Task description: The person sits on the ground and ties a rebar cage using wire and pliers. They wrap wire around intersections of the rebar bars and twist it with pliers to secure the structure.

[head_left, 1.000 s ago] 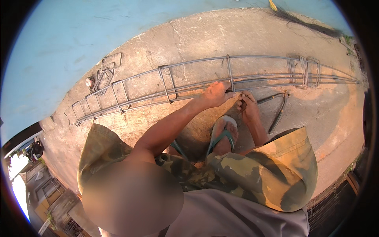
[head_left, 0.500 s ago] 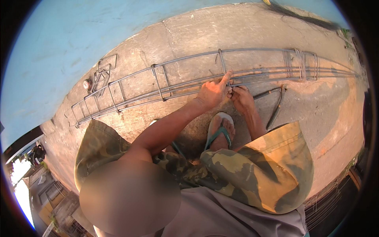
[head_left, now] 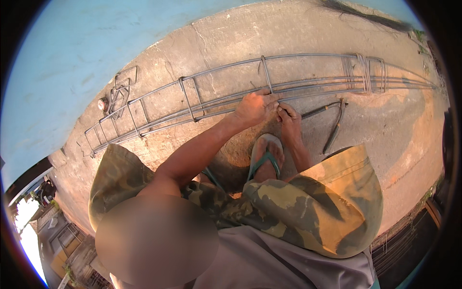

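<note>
Left hand (head_left: 256, 105) is lowering its index finger (head_left: 272, 97) over the left-to-right rebar cage (head_left: 267, 74); right hand (head_left: 290, 121) is curling, both grips unclear; concrete floor (head_left: 231, 38) is lying open beyond.

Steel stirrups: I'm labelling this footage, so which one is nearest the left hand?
The stirrup crossing the bars at the left hand; the others sit farther left or are grouped toward the right.
</note>
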`<control>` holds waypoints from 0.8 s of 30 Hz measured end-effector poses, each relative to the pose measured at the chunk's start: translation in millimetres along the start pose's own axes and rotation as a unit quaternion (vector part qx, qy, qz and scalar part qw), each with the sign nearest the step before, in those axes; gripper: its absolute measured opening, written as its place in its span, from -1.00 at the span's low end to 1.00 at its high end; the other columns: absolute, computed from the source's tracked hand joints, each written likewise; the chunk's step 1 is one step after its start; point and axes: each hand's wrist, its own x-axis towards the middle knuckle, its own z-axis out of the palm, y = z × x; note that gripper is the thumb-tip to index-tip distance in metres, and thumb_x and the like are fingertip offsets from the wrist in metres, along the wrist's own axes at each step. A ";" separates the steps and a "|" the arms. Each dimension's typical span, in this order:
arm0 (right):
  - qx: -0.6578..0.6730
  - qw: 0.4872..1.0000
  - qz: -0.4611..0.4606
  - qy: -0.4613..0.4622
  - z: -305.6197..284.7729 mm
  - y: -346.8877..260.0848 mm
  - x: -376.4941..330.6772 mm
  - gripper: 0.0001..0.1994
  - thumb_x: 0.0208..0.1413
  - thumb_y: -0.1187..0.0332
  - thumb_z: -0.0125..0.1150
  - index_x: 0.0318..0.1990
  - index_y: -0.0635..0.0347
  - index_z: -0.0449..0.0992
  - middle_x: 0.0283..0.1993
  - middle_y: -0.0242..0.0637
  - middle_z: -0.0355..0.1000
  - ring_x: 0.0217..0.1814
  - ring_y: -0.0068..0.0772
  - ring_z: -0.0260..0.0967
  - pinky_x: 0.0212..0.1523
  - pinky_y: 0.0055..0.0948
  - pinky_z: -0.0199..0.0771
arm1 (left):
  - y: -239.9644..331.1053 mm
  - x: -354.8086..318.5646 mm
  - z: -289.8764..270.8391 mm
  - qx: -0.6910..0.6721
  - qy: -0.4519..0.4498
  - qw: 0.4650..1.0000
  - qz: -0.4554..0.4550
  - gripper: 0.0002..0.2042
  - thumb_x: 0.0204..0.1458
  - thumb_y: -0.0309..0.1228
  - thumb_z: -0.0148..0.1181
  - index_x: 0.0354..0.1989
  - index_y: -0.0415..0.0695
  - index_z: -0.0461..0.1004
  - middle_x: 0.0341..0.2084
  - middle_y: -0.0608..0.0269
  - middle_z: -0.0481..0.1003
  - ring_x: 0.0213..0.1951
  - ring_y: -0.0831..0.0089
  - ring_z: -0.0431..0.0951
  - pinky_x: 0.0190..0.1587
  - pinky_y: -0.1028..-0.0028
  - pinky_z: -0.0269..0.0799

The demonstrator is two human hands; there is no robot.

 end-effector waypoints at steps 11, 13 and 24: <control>-0.212 0.953 -0.213 0.047 13.3 27.0 0.8 -0.81 0.24 0.36 0.13 -0.14 0.31 0.51 -0.29 -0.03 0.50 -0.28 -0.09 0.47 -0.25 -0.30 0.45 | -0.8 -5.0 1.8 0.008 0.017 1.000 0.017 -0.78 0.09 -0.42 0.21 -0.09 -0.11 0.60 -0.38 0.06 0.52 -0.36 0.08 0.58 -0.31 0.25 0.52; -0.249 0.936 -0.243 0.058 11.1 33.6 4.3 -0.81 0.24 0.35 0.13 -0.15 0.30 0.50 -0.29 0.02 0.48 -0.30 0.02 0.46 -0.28 -0.25 0.46 | 0.0 -3.6 2.9 0.021 0.027 0.999 0.024 -0.79 0.07 -0.44 0.21 -0.12 -0.10 0.60 -0.40 0.07 0.51 -0.38 0.08 0.57 -0.34 0.24 0.52; -0.327 0.850 -0.404 0.084 12.4 36.5 16.1 -0.87 0.20 0.45 0.10 -0.12 0.22 0.48 -0.29 -0.02 0.47 -0.27 0.11 0.47 -0.35 -0.13 0.48 | -3.0 -4.2 2.5 0.015 0.043 0.998 0.049 -0.87 0.01 -0.46 0.25 -0.26 -0.16 0.61 -0.38 0.10 0.53 -0.40 0.15 0.60 -0.34 0.30 0.54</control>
